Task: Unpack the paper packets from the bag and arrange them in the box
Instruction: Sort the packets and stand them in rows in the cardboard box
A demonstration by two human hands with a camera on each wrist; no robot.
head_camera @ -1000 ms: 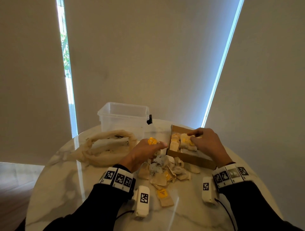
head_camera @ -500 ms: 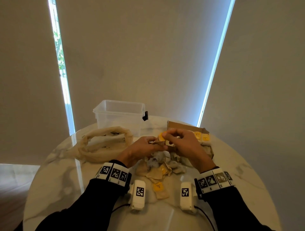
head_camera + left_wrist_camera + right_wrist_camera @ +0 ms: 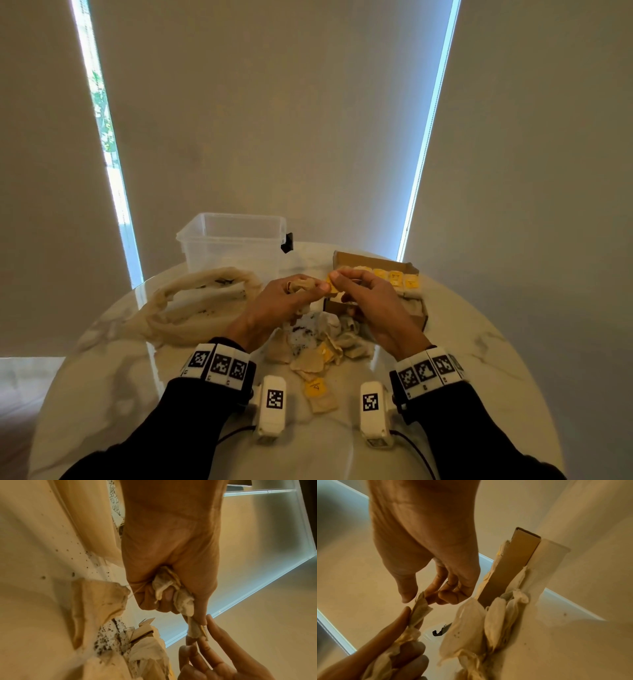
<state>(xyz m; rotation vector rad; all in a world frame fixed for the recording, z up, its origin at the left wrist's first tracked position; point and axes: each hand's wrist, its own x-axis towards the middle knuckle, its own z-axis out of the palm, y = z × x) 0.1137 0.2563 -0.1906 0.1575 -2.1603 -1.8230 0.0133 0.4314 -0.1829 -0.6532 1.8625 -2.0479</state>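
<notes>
clear plastic tub (image 3: 236, 240) | round marble table (image 3: 479, 359) | window blinds (image 3: 274, 120)

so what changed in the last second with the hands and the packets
The right hand left the cardboard box, came across to the left hand and now pinches the yellow-tagged packet that the left hand holds up along with a bunch of others. The left hand rose slightly from the pile. The cloth bag, the plastic tub and the box stayed where they were.

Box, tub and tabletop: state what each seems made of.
Box: brown matte cardboard, seemingly, with raw folded edges. Tub: clear plastic, apparently; the wall shows through it. Tabletop: pale glossy marble or an imitation, veined grey and mirroring window light.
</notes>
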